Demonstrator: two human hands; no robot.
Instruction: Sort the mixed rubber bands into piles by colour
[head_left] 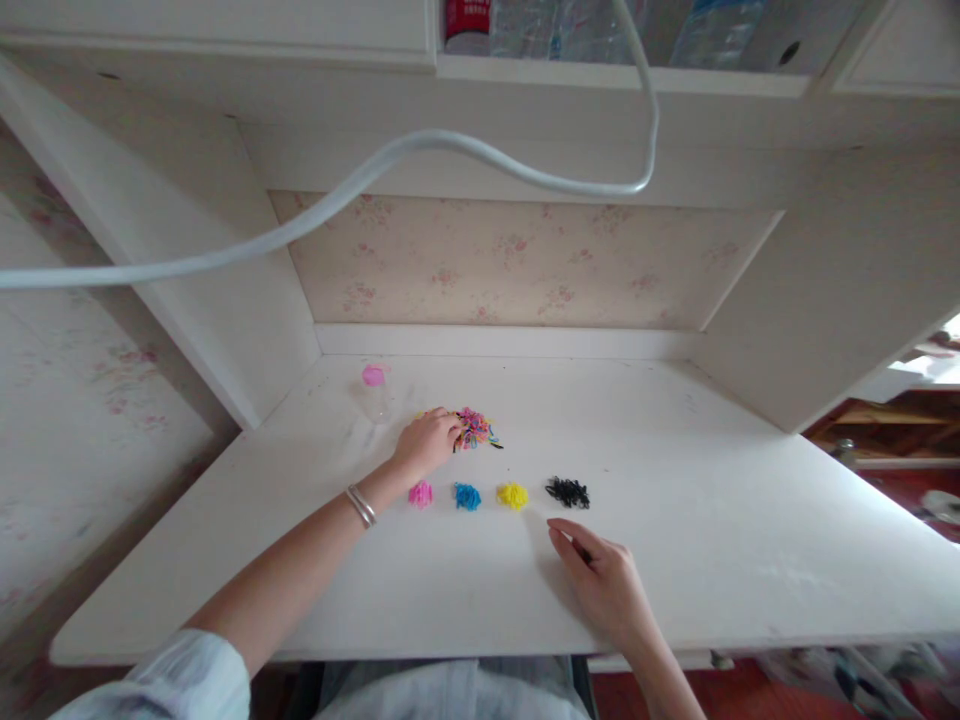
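Both hands are in my head view, bare and working over a white desk [750, 540]. On the feed I see the left hand [429, 440] reaching forward, palm down, its fingertips bent at the left edge of a mixed pile of small coloured elastic bands [475, 428]; I cannot tell whether they have closed on any. A silvery bracelet [361, 506] circles that wrist.

My view has the right hand [604, 575] nearer the front edge, fingers curled and the tips of thumb and forefinger close together, a narrow pose. Something dark shows between the fingers, but I cannot tell whether it is a held band or shadow.

Between the hands runs a row of sorted heaps, well apart from one another: from the left, pink bands [421, 494], blue bands [467, 496], yellow bands [513, 495] and black bands [568, 492]. The black heap lies just beyond the right fingertips, and the mixed pile sits behind the row, above the blue heap in my view.

Left of the mixed pile I make out a clear container [376, 403] with a pink top [373, 375]. A white cable [450, 140] crosses the upper view, in front of the floral wallpaper [517, 260].
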